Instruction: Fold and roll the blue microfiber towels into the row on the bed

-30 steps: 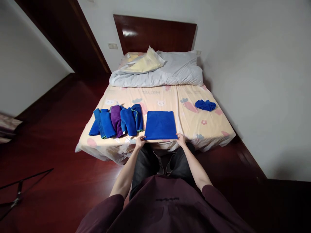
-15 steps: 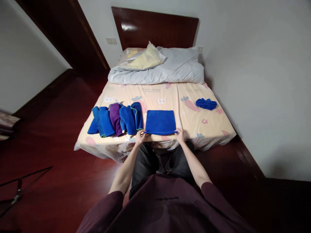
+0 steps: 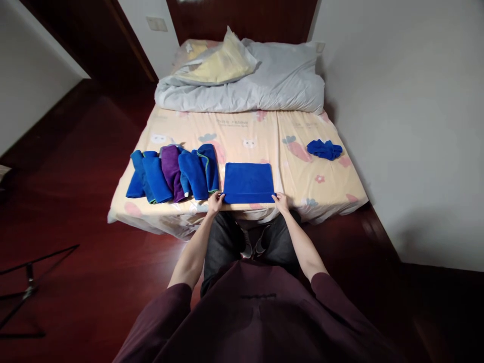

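A blue towel (image 3: 248, 177) lies flat at the near edge of the bed, with a narrow band folded over along its near side. My left hand (image 3: 215, 201) pinches the left end of this band. At the right end, the fingers of my right hand (image 3: 280, 202) are closed on the same band. Just left of the towel is a row of several rolled or folded cloths, most of them blue, one purple (image 3: 173, 171). A crumpled blue cloth (image 3: 324, 149) rests on the right part of the bed.
The bed (image 3: 249, 128) has a patterned cover under a clear sheet. A grey quilt (image 3: 242, 96) and a yellow pillow (image 3: 223, 63) are piled at the headboard. A wall runs along the right side. Thin black stand legs (image 3: 30, 282) are on the floor at left.
The towel's near edge has been turned over and now lies as a flat, wider band. Both hands still hold its ends. The view has tilted down and come closer.
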{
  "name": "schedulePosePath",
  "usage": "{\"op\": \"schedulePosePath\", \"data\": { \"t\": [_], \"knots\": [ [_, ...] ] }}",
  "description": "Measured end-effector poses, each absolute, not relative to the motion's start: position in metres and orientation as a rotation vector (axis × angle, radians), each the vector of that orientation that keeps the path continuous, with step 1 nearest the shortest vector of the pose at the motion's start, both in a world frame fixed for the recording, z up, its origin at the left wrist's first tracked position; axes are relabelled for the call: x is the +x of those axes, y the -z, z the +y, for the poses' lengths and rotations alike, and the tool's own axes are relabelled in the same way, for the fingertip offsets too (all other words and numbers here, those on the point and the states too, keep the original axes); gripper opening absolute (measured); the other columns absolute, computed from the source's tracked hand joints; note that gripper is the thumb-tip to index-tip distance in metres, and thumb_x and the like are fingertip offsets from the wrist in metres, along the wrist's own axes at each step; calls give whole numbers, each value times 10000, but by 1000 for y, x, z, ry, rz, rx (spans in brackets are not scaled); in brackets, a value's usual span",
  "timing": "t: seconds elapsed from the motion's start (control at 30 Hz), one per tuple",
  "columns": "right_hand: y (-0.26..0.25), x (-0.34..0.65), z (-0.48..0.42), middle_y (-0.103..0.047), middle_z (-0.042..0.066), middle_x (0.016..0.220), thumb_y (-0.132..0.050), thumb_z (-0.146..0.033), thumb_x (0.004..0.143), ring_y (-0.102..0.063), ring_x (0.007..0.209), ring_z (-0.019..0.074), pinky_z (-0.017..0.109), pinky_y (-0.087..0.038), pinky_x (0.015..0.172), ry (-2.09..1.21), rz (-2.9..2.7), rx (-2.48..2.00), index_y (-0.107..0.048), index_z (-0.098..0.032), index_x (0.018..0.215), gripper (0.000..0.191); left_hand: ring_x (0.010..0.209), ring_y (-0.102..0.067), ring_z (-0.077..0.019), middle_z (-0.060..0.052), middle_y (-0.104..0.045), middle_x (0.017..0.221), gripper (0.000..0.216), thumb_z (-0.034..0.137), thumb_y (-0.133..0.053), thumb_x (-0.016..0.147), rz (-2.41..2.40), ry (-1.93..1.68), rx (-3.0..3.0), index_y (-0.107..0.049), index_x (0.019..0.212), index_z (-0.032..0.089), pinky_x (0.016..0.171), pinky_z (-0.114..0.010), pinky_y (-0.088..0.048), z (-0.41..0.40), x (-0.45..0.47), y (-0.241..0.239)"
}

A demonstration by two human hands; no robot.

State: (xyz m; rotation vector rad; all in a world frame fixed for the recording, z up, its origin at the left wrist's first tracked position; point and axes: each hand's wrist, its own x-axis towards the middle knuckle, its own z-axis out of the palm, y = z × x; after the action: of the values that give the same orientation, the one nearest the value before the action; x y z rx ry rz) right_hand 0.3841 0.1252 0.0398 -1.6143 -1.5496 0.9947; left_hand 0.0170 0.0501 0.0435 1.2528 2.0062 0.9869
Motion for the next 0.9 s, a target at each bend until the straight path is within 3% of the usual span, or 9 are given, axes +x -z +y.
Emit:
{"op": "schedulePosePath", "data": {
  "t": [0.27, 0.47, 0.73, 0.9],
  "knots": [
    [-38, 387, 120, -768, 69, 772, -653, -394, 863, -722, 760, 228, 289, -562, 738, -924, -1584, -1736, -622, -219, 726, 225, 971, -740, -275, -131, -785, 975, 241, 394, -640, 903, 2059, -897, 1183, -688, 981, 170, 943, -380, -545, 38, 22, -41],
    [-40, 385, 119, -789, 66, 794, -673, -336, 878, -732, 808, 223, 276, -550, 787, -832, -1597, -1828, -652, -223, 701, 211, 972, -751, -281, -123, -795, 968, 286, 394, -766, 805, 1968, -922, 1105, -680, 975, 180, 929, -383, -564, 34, 20, -39],
    [-38, 382, 123, -805, 85, 850, -727, -284, 868, -762, 876, 240, 291, -550, 821, -789, -1591, -1900, -730, -210, 754, 136, 943, -737, -277, -89, -764, 864, 141, 328, -693, 846, 2046, -905, 1064, -620, 866, 210, 923, -386, -542, 35, 20, -37],
    [-30, 381, 130, -803, 81, 833, -742, -294, 855, -756, 865, 242, 305, -553, 822, -780, -1565, -1957, -741, -220, 749, 130, 963, -728, -262, -92, -757, 947, 137, 314, -660, 869, 2097, -901, 1039, -556, 882, 225, 967, -385, -514, 38, 24, -34]
  ]
}}
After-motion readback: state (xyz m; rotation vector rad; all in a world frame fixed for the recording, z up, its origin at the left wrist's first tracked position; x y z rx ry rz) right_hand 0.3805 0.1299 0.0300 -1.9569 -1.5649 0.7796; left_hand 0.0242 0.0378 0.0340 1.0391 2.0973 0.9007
